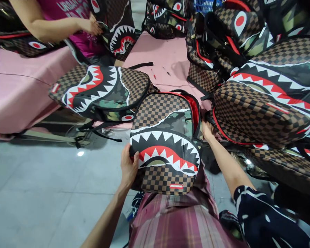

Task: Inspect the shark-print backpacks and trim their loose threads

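Note:
A backpack [161, 117] with a brown-and-black check, a camouflage patch and a toothed shark mouth rests tilted against my lap and the table edge. Its top zip is partly undone on the right, showing a red lining [193, 109]. My left hand [129, 165] grips the backpack's lower left side, thumb on the front and fingers behind. At its right side, by the opening, my right hand [208, 131] is closed on the rear edge, with its fingertips partly hidden. A small red-framed label [176, 186] sits low on the front.
A similar backpack [93, 89] lies on the pink-covered table [167, 51] to the left. Several more, including a large one [263, 110], are piled on the right. Two pens, one red [153, 73], lie mid-table. Across it, another person's hand [91, 27] touches a backpack [119, 24].

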Action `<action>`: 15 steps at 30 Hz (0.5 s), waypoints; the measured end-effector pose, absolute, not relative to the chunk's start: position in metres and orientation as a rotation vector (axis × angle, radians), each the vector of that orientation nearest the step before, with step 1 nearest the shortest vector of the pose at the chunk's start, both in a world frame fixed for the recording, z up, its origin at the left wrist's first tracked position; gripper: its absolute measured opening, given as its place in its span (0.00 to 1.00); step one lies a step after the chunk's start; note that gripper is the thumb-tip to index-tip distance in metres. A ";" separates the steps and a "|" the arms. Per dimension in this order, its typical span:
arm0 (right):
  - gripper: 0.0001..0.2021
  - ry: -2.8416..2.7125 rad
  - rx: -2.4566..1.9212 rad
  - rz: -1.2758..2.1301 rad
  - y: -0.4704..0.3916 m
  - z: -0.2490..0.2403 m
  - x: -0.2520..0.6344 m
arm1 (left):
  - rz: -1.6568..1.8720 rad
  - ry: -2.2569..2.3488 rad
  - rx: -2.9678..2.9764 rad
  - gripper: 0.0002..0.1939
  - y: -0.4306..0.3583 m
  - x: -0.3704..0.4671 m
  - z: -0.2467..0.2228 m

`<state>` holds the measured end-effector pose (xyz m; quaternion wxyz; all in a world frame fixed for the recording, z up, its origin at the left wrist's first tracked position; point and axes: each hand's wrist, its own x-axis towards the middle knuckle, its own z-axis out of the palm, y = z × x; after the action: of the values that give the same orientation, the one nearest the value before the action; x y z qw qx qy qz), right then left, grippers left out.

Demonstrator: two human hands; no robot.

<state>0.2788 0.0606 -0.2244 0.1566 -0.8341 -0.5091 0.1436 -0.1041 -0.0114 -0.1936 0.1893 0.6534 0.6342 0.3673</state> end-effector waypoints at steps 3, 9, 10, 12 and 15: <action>0.17 -1.412 -2.416 0.340 0.047 -0.226 0.278 | 1.038 1.780 1.793 0.23 -0.009 -0.107 -0.194; 0.10 -1.354 -2.305 0.272 -0.045 -0.219 0.279 | 0.953 1.710 1.437 0.26 0.009 -0.119 -0.193; 0.10 -1.325 -2.280 0.256 -0.067 -0.218 0.278 | 0.948 1.660 1.388 0.26 0.016 -0.120 -0.192; 0.09 -1.216 -2.201 0.253 -0.112 -0.216 0.277 | 0.955 1.552 1.347 0.24 0.034 -0.121 -0.192; 0.10 -0.841 -1.761 0.616 -0.167 -0.208 0.274 | 0.965 1.454 1.392 0.20 0.065 -0.120 -0.197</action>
<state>0.2743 -0.1666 -0.2082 0.5208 -0.7346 -0.3507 0.2572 -0.1197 0.0652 -0.1967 0.4393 0.5601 0.5852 0.3883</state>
